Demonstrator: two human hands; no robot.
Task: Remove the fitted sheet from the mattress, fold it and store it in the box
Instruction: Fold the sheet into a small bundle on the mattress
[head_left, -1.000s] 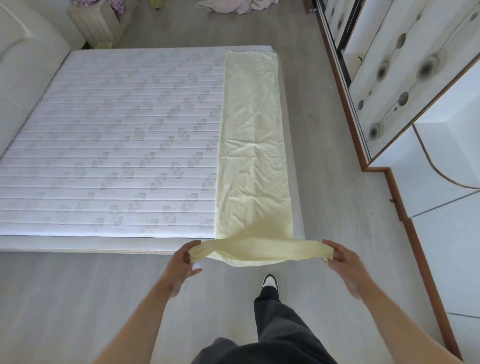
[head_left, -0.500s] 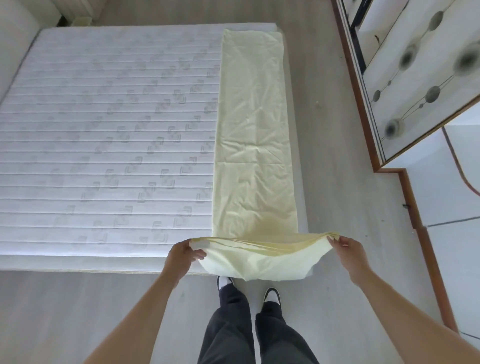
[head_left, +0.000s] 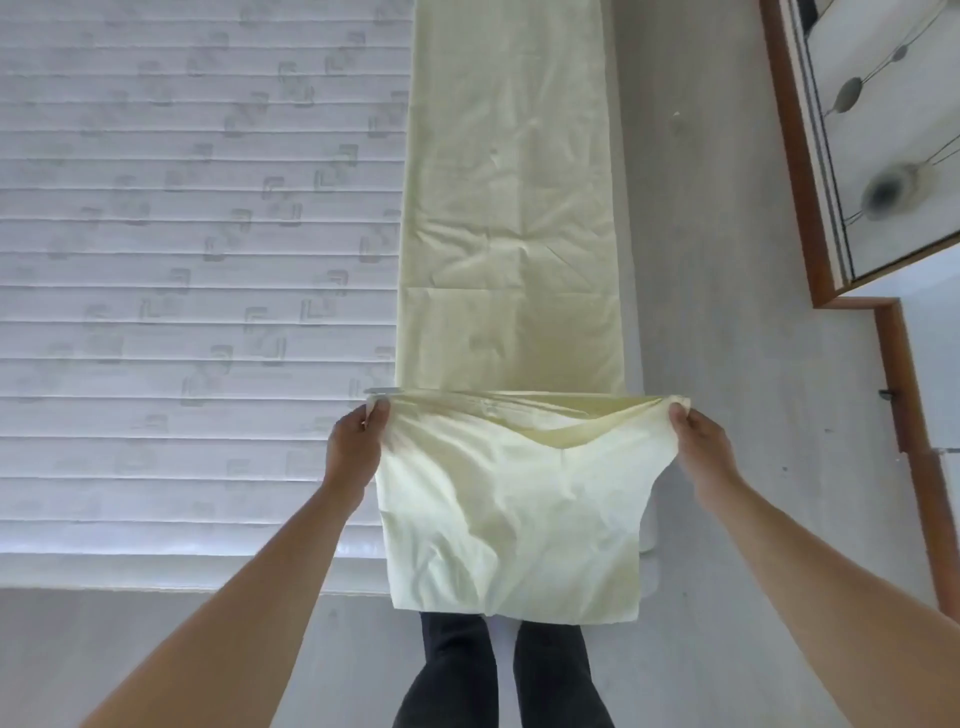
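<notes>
Legs: my dark trousers (head_left: 498, 670) stand on the grey floor (head_left: 727, 312), at the near end of the mattress.
Left hand: my left hand (head_left: 355, 447) pinches the left corner of the sheet's lifted end, fingers curled round the bunched cloth, above the mattress's near part.
Right hand: my right hand (head_left: 698, 441) pinches the right corner the same way, just past the mattress's right edge.
Sheet: the pale yellow fitted sheet (head_left: 511, 208) lies folded into a long strip along the mattress's right side; the end I hold is raised and stretched between my hands, with a flap hanging down over the mattress's near edge in front of my legs.
Mattress: the white quilted mattress (head_left: 182, 260) is bare left of the strip.
Wardrobe: a patterned wardrobe door (head_left: 883, 130) with brown trim stands right of the mattress, across the floor.
</notes>
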